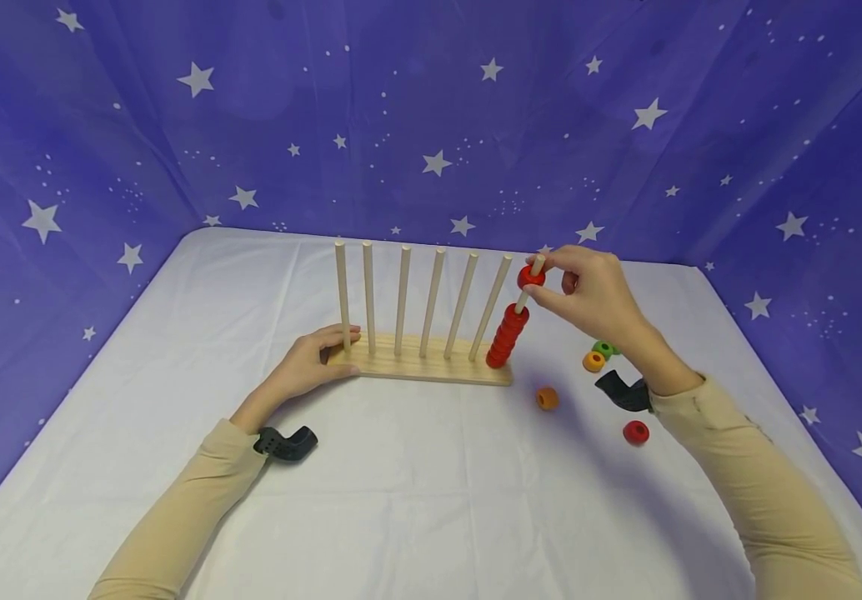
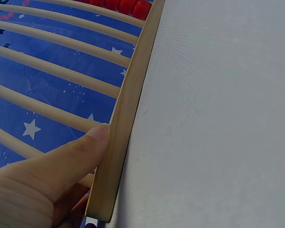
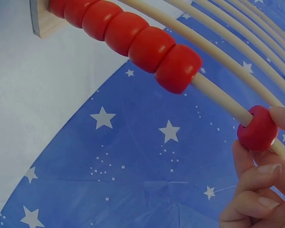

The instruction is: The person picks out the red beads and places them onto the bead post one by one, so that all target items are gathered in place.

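Observation:
My right hand (image 1: 594, 287) pinches a red bead (image 1: 530, 278) between thumb and fingertips. The bead is threaded on the upper part of the rightmost wooden peg, whose tip shows past it in the right wrist view. Below it, with bare peg between, several red beads (image 1: 507, 337) are stacked down to the wooden base (image 1: 416, 365). My left hand (image 1: 305, 362) grips the left end of this base, thumb along the front edge and fingers behind. The other upright pegs (image 1: 431, 304) carry no beads.
Right of the rack lie loose beads on the white cloth: an orange bead (image 1: 547, 398), a yellow-orange bead (image 1: 593, 361), a green bead (image 1: 603, 349) and a red bead (image 1: 636, 432). Starry blue fabric (image 1: 438, 117) stands behind and at both sides.

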The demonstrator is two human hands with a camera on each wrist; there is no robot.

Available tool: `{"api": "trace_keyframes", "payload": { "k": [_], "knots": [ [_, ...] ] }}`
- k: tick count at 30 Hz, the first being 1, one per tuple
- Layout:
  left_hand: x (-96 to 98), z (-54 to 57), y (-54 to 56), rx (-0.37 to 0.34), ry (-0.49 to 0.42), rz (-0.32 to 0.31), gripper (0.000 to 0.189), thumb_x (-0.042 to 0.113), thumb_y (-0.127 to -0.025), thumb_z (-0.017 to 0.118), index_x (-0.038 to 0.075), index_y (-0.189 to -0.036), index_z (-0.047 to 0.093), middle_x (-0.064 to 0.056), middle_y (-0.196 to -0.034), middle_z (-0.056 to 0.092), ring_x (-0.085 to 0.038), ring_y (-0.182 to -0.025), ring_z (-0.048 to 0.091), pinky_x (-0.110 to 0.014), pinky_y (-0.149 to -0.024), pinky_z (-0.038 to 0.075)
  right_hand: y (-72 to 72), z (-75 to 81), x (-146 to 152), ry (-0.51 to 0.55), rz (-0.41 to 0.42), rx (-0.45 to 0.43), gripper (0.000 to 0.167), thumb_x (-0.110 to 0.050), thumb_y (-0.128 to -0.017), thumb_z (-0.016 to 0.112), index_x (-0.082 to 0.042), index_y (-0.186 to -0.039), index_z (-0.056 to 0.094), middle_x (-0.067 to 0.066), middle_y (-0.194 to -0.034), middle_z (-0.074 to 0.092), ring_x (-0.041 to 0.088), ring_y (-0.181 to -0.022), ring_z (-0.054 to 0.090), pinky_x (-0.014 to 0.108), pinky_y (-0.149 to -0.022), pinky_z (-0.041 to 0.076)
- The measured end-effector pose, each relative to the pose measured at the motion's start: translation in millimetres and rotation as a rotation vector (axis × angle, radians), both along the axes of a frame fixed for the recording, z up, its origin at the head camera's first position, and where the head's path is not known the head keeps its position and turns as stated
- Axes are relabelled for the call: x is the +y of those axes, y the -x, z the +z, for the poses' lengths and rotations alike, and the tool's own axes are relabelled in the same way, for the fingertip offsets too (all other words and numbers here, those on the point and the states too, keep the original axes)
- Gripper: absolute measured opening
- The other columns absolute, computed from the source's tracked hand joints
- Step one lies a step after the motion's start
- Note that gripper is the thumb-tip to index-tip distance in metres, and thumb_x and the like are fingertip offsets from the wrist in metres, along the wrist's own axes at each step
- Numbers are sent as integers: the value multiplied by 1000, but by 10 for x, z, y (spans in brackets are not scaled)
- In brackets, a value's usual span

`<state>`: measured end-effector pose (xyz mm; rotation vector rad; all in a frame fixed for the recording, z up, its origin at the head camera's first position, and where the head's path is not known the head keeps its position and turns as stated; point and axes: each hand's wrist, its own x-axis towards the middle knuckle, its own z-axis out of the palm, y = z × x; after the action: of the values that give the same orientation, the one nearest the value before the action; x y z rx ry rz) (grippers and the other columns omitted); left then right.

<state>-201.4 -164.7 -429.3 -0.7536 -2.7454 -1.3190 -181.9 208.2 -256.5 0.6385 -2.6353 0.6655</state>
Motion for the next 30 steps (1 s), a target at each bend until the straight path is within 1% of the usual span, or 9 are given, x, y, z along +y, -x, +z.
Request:
{"api": "trace_keyframes", "payload": {
  "k": [9,14,19,25,30],
  "knots": [
    [-2,-1,5,-8,-6,5,56,20,-76,77,2,-126,58,-17,-137,53,-36,-133,43,-47,-113,33,15,-112,-2,9,19,-14,11,-14,-79,72,-9,-90,69,8,-84,65,15,-54,38,21,-44,29],
    [1,0,2,-2,-6,1,55,21,-76,77,2,-125,59,-17,-137,53,-36,-133,43,-47,-113,33,24,-193,1,12,32,-8,13,-15,-78,75,-10,-89,71,7,-83,67,14,-54,38,21,-44,30],
    [-2,-1,0,8,2,3,54,21,-76,77,1,-124,59,-17,-137,53,-36,-133,43,-47,-113,33,35,-242,5,13,48,1,15,-15,-77,76,-10,-90,71,6,-82,68,12,-52,37,21,-44,29],
    [3,1,-1,8,-2,3,54,19,-76,77,1,-123,60,-17,-136,53,-36,-133,43,-47,-113,33,40,-293,8,9,56,-17,12,-14,-78,74,-9,-88,71,7,-83,69,10,-52,37,19,-45,29],
    [9,5,-2,4,-6,3,54,18,-76,78,0,-123,60,-17,-136,54,-36,-133,43,-46,-112,33,42,-337,14,-6,43,-45,10,-13,-78,75,-10,-86,70,6,-83,68,9,-53,38,19,-46,32]
  ]
}}
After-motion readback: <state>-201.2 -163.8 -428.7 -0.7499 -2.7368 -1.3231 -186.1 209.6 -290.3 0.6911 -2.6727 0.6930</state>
